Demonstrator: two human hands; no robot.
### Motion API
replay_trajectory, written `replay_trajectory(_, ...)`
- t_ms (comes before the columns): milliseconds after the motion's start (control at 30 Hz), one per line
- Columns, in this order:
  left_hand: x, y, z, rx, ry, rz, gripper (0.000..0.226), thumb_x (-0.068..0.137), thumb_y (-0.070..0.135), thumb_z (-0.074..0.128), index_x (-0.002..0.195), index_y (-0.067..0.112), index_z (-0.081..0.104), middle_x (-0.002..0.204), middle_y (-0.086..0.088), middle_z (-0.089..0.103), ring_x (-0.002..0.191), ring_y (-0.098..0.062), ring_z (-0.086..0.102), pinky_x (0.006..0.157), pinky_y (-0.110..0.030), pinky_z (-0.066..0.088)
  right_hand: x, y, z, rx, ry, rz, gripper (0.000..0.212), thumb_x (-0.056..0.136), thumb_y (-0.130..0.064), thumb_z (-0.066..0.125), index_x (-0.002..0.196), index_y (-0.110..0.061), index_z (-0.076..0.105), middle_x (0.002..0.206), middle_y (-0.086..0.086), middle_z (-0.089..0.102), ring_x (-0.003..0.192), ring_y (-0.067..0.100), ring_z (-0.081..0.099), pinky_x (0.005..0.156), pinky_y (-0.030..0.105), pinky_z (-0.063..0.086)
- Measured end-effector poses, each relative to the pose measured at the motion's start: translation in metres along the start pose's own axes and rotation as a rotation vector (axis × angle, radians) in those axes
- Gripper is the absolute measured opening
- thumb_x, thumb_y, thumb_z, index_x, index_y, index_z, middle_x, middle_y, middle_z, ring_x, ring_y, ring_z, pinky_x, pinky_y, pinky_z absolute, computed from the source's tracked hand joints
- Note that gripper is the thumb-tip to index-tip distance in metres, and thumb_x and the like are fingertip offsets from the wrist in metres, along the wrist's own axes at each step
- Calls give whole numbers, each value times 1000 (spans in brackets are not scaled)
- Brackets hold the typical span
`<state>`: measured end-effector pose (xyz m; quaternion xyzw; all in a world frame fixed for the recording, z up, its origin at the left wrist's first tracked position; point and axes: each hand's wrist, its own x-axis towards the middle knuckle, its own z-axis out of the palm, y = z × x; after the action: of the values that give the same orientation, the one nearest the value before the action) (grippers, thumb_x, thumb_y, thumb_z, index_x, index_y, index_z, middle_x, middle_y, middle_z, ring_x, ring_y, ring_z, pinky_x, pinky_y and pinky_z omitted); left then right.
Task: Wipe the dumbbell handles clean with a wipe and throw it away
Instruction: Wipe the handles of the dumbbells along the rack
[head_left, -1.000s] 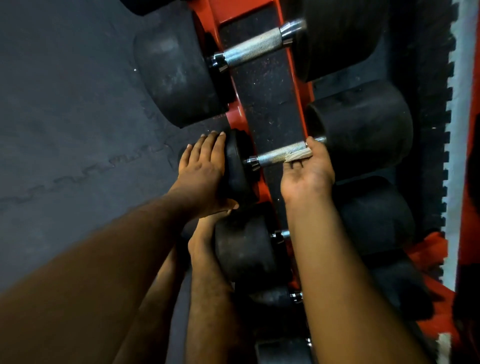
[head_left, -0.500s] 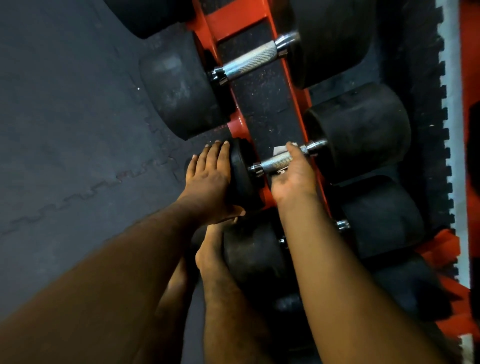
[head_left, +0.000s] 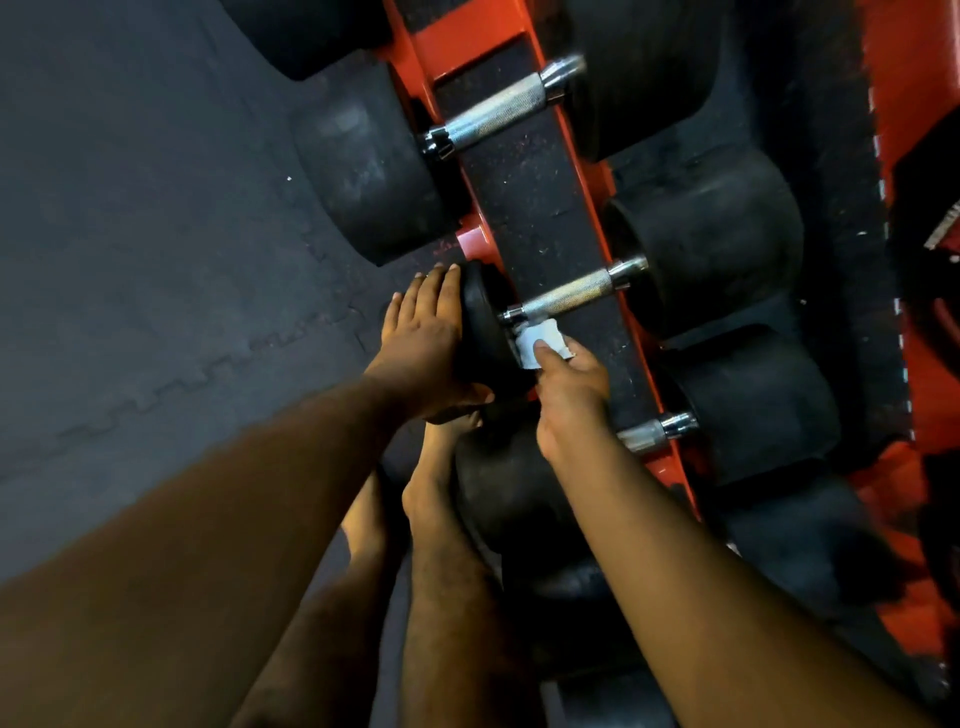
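Observation:
A black dumbbell with a knurled steel handle (head_left: 569, 295) lies across the red rack (head_left: 587, 208). My left hand (head_left: 426, 343) rests flat with straight fingers on its near black end (head_left: 480, 332). My right hand (head_left: 569, 384) pinches a small white wipe (head_left: 540, 340) under the thumb, just below the handle's near end and off the steel. A larger dumbbell handle (head_left: 498, 111) lies farther up the rack. Just beyond my right wrist another handle (head_left: 654, 431) shows in part, the arm covering the rest.
Big black dumbbell heads (head_left: 711, 239) line both sides of the rack. Dark interlocking floor mats (head_left: 156, 260) fill the left. My bare legs and feet (head_left: 441, 519) stand close against the rack's near side. Red frame parts (head_left: 914, 78) show at the far right.
My right hand slid with the wipe along the handle from the far end toward the near end and has come off it. The left hand stayed on the dumbbell's end.

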<state>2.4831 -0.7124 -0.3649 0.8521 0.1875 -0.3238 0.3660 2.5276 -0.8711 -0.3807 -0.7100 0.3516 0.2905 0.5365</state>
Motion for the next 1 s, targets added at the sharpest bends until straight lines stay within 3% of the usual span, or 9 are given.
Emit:
replay_trajectory(133, -21, 4, 16, 10, 99, 74, 129, 75, 39, 86, 162, 16, -7, 170, -7, -10, 156, -25, -13, 126, -44, -7, -12, -5, -43, -160, -117, -225, 25, 95, -11, 60, 116, -20, 70, 112, 2, 75, 107, 16, 70, 97, 35, 55)
replay_trajectory(233, -58, 11, 47, 10, 177, 196, 118, 81, 35, 80, 163, 16, -3, 170, -9, -9, 156, -25, -14, 126, -42, -8, -22, 2, -88, -595, -150, -511, 33, 96, -22, 55, 125, -18, 70, 118, -1, 73, 111, 12, 67, 99, 35, 53)
replay_trajectory(367, -101, 26, 101, 37, 1, 211, 119, 83, 43, 77, 162, 17, -6, 170, -7, -13, 155, -22, -17, 128, -47, 1, -22, 23, -140, -1278, -182, -920, 44, 89, 3, 61, 130, -13, 67, 115, 11, 73, 102, 29, 71, 92, 43, 56)
replay_trajectory(433, -106, 35, 123, 37, -154, 128, 122, 85, 51, 74, 161, 15, -14, 168, -6, -23, 154, -22, -24, 127, -45, -5, -8, 40, -151, -1615, -321, -1035, 52, 84, 2, 60, 134, -12, 62, 131, 11, 67, 121, 30, 64, 109, 54, 39)
replay_trajectory(533, -96, 51, 142, 12, -194, 55, 133, 80, 55, 79, 159, 11, -19, 167, -9, -25, 154, -24, -24, 126, -42, -9, 0, 51, -154, -2005, -489, -944, 59, 93, -12, 46, 152, -14, 41, 155, 5, 46, 147, 23, 36, 121, 59, 9)
replay_trajectory(700, -75, 68, 162, -9, -115, -49, 152, 62, 56, 91, 159, 7, -16, 170, -12, -13, 156, -27, -14, 126, -45, -8, -17, 60, -174, -2190, -421, -914, 65, 97, -26, 18, 160, -9, 16, 165, 11, 20, 154, 29, 11, 117, 71, 3)
replay_trajectory(800, -74, 63, 167, -8, -75, -42, 153, 60, 57, 91, 159, 10, -16, 170, -9, -12, 156, -25, -12, 123, -41, -12, -11, 62, -167, -2278, -389, -926, 64, 98, -32, 23, 156, -5, 24, 154, 16, 35, 146, 33, 27, 115, 74, 8)
replay_trajectory(900, -75, 61, 168, 21, -63, -26, 155, 59, 61, 90, 159, 9, -16, 170, -9, -10, 157, -26, -11, 125, -43, -8, 6, 59, -140, -2214, -393, -934, 48, 92, -19, 32, 137, -12, 47, 126, 9, 54, 123, 28, 48, 120, 62, 15)
replay_trajectory(1000, -75, 61, 166, 17, -68, -22, 155, 59, 60, 91, 159, 8, -15, 170, -10, -9, 157, -28, -10, 125, -43, -7, 10, 56, -145, -2117, -426, -949, 49, 92, -17, 37, 140, -10, 47, 131, 11, 54, 129, 30, 46, 122, 57, 12)
